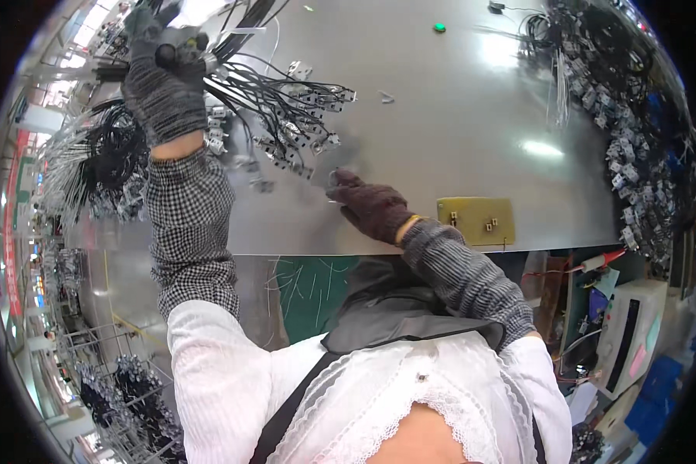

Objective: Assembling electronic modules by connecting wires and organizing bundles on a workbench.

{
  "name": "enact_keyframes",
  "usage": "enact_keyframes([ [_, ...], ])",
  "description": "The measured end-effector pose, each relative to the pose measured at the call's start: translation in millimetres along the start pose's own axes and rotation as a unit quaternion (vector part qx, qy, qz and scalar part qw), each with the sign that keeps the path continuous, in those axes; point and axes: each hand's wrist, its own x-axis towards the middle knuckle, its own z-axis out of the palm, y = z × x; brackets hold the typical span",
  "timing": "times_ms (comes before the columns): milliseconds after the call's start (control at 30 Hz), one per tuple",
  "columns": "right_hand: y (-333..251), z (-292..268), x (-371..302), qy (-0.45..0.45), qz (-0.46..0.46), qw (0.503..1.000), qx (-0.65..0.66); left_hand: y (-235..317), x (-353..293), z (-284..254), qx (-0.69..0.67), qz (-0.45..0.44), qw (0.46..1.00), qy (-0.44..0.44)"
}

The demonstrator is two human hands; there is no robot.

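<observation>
My left hand (166,89), in a dark grey knit glove, reaches to the far left of the metal table. Its fingers are closed around a bundle of black cables (236,42). From there the cables fan out to the right, ending in several silvery metal connectors (298,127). My right hand (370,207), in a dark brown glove, hovers over the table near its front edge, just below those connectors. Its thumb stands apart from the fingers and I see nothing held between them.
On the right lies a long heap of black cables with metal connectors (622,147). A yellowish plate (479,220) with small fittings rests by the table's (441,131) front edge. Further back is a small green object (439,28). A white box-shaped device (634,336) stands below right.
</observation>
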Motion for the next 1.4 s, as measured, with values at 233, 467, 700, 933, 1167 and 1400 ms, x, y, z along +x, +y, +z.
enact_keyframes([
  [233,-6.5,-40.3,15.9,-0.191,0.196,0.954,-0.126,21.2,-52.3,4.0,0.099,0.047,0.994,0.023],
  [467,57.2,-122.3,-71.6,0.082,0.233,0.953,-0.173,-97.9,-88.9,67.4,0.578,0.125,0.798,-0.117],
  [700,47.5,-144.5,-121.7,0.162,0.238,0.944,-0.158,-279.5,-240.7,111.5,0.462,0.254,0.797,-0.295],
  [933,62.3,-145.7,-158.8,0.236,0.297,0.919,0.104,-166.5,-264.7,94.4,0.270,0.091,0.825,-0.487],
  [1167,9.6,-130.8,-84.7,0.152,0.271,0.936,0.168,-102.7,-165.7,60.5,0.395,0.010,0.844,-0.362],
  [1400,12.3,-110.2,-53.0,0.226,0.145,0.952,0.149,-181.2,-117.3,38.8,0.477,-0.118,0.751,-0.441],
])
